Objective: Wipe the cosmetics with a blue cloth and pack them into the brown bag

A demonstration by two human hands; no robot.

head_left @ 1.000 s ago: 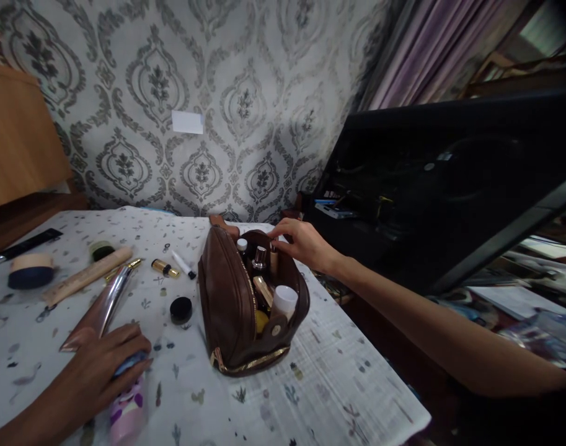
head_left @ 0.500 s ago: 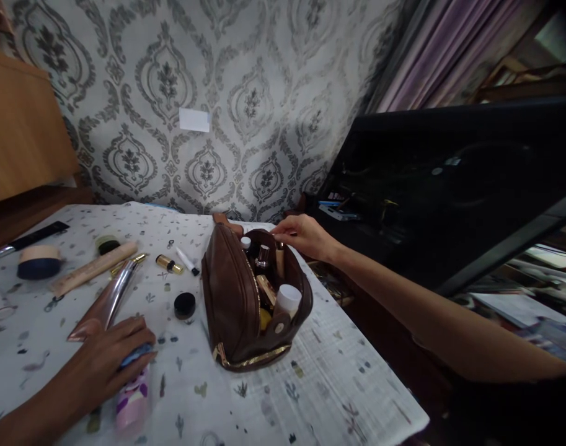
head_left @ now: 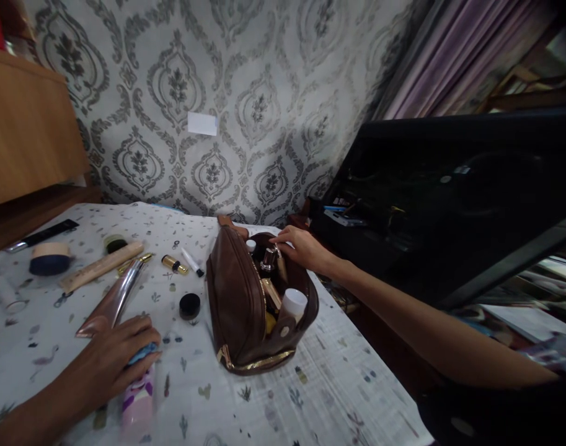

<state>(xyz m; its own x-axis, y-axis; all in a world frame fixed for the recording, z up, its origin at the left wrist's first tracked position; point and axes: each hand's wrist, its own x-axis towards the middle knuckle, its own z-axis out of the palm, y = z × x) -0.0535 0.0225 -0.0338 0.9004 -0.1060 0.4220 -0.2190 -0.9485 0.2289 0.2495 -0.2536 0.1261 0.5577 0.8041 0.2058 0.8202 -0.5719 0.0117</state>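
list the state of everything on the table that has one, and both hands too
brown leather bag: unzipped, open, upright, partly filled
white cylindrical container: inside the bag, leaning
pink-and-purple plastic bottle: held
left hand: closed around the bottle's upper part
right hand: at the bag's opening, grip unclear
flat round black pot: lying flat
rose-and-silver shiny tube: lying down
long beige tube: lying down

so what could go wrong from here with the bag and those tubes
The brown bag stands open near the right edge of the cloth-covered table, so a bump from the right hand might tip it and spill the white-topped container inside. The left hand grips the pink tube close by the rose-gold tube, which it could knock.
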